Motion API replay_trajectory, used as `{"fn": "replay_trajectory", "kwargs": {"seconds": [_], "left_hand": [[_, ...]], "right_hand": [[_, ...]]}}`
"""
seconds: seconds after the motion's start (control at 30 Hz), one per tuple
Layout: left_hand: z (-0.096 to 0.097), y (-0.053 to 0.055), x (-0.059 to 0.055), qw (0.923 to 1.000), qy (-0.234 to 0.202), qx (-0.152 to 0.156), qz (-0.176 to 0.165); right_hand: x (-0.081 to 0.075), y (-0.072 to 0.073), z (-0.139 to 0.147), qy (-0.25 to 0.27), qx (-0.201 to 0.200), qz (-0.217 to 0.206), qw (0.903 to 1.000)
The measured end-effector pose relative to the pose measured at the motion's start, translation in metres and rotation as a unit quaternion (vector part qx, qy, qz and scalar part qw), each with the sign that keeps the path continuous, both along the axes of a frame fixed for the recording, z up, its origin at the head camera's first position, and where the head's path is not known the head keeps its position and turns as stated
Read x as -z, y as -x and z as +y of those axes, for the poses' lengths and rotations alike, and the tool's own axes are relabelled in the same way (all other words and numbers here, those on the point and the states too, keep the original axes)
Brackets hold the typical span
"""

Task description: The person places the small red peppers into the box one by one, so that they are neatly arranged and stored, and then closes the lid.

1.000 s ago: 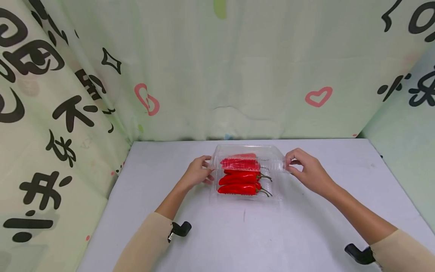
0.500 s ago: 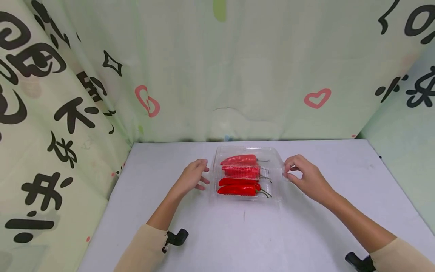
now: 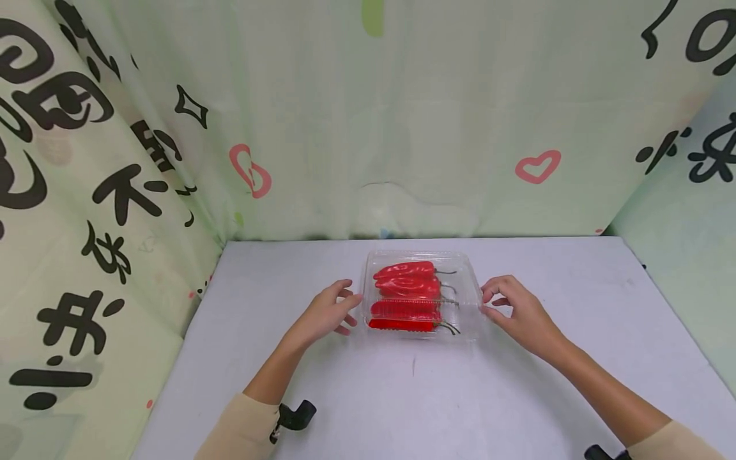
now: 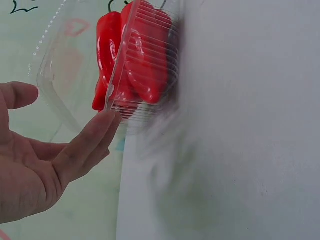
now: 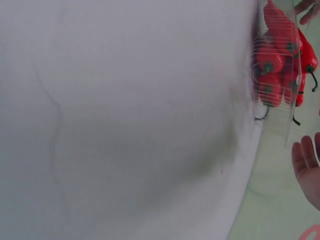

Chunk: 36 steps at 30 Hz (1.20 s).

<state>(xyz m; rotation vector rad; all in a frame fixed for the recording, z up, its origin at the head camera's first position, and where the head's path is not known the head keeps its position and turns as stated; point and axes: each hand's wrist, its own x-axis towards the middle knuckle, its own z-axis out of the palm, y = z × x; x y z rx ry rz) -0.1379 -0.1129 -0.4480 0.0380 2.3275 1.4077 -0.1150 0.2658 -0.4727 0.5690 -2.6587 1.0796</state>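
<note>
A clear plastic clamshell container holds several red peppers with green stems. Its hinged lid is tilted above the tray, its front edge over the nearer peppers. My left hand is at the container's left side with fingers loosely extended. In the left wrist view its fingertips come up to the ribbed tray rim, the thumb apart near the lid. On the other side, my right hand has thumb and index finger pinched at the lid's right edge. The right wrist view shows only part of that hand.
The container stands on a white table, near its back edge. A pale green curtain with hearts and black characters hangs behind and at both sides. Black wrist mounts sit at the sleeves.
The lid has swung down towards the front, its edge now lower over the peppers. My left hand let go of the left side, drew back, then came near again; my right hand sank slightly.
</note>
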Motion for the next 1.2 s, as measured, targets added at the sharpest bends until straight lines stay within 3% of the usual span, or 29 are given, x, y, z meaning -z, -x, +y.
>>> {"fn": "replay_trajectory", "kwargs": {"seconds": [0.2, 0.43, 0.67, 0.77, 0.97, 1.2], "left_hand": [[-0.001, -0.001, 0.007, 0.9996, -0.019, 0.008, -0.017], [-0.004, 0.001, 0.016, 0.9988, -0.030, 0.020, -0.032], [-0.005, 0.001, 0.021, 0.9982, -0.028, 0.030, -0.043], [-0.005, 0.000, 0.022, 0.9980, -0.025, 0.036, -0.045], [-0.007, -0.001, 0.024, 0.9974, -0.014, 0.056, -0.044], [-0.008, -0.004, 0.021, 0.9955, -0.008, 0.085, -0.041]], "right_hand": [[0.005, -0.007, 0.000, 0.013, 0.001, -0.027, 0.9995], [0.007, -0.010, 0.002, 0.024, 0.005, -0.109, 0.9937], [0.013, -0.012, 0.010, 0.047, -0.008, -0.164, 0.9853], [0.012, -0.012, 0.015, 0.069, -0.032, -0.220, 0.9725], [0.009, -0.009, 0.019, 0.085, -0.095, -0.335, 0.9337], [0.013, -0.004, 0.021, 0.098, -0.162, -0.384, 0.9039]]}}
